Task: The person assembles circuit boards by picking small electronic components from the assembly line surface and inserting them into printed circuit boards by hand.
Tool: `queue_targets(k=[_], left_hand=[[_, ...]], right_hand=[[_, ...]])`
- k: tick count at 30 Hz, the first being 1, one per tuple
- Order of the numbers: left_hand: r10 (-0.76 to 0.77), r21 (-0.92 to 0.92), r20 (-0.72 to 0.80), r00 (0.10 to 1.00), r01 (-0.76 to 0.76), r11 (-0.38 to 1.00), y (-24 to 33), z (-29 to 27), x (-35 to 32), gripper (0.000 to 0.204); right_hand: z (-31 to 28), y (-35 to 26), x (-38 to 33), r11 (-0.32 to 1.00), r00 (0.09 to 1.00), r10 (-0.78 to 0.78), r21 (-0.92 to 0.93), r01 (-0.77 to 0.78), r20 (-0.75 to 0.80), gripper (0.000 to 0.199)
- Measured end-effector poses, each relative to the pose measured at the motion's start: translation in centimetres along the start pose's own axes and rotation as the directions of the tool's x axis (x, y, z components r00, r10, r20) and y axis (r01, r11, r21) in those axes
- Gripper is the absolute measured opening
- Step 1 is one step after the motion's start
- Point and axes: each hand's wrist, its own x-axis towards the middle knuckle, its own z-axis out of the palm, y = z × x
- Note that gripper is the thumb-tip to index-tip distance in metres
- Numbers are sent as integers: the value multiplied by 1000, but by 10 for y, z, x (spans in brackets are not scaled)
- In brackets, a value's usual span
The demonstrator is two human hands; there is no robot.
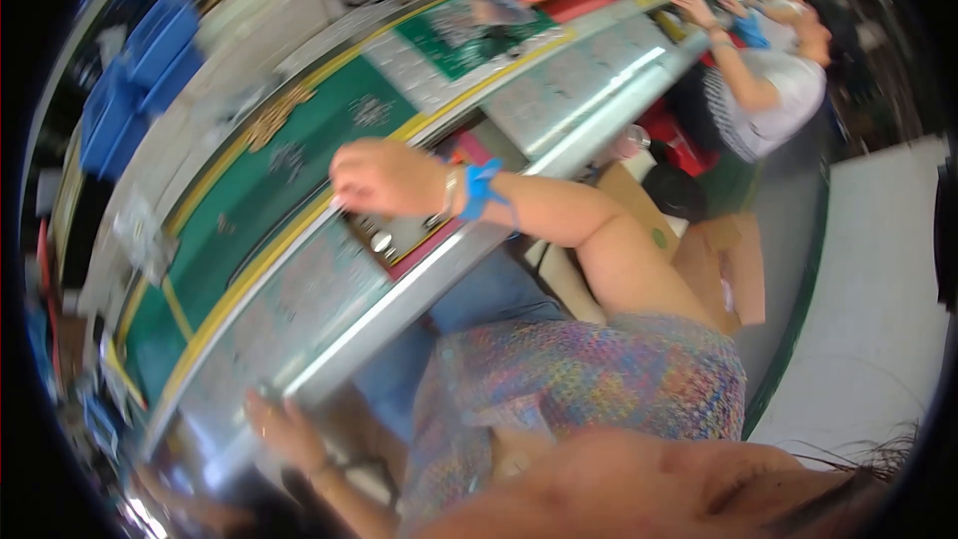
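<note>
My right hand (384, 180), with a blue strap (482, 190) at its wrist, is over the near yellow edge of a green belt (225, 225). Its fingers are curled together, and whatever they pinch is too small and blurred to name. Below it, a red-sided tray (404, 268) holds shiny round metal pieces (381, 242). My left hand (284, 434) is low at the left, by the metal front edge of the bench (329, 349). Its fingers look apart, and I see nothing in them, though motion smears them.
Small grey parts (289, 160) and brass-coloured parts (279, 118) lie on the belt. Blue bins (150, 70) stand far left, near a clear plastic bag (145, 230). A co-worker (763, 90) sits at the upper right. An open cardboard box (738, 260) is at the right.
</note>
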Motion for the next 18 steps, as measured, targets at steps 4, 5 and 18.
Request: queue_targets(k=[4, 5, 18], left_hand=[[147, -139, 34, 989, -141, 980, 45, -7, 5, 67], [186, -188, 17, 982, -180, 965, 56, -6, 9, 68], [218, -380, -110, 970, -243, 892, 67, -25, 22, 47]], right_hand=[[-18, 8, 2, 981, 982, 185, -74, -181, 48, 14], [-20, 13, -3, 970, 971, 231, -99, -224, 59, 16], [21, 43, 12, 955, 940, 266, -193, -226, 213, 16]])
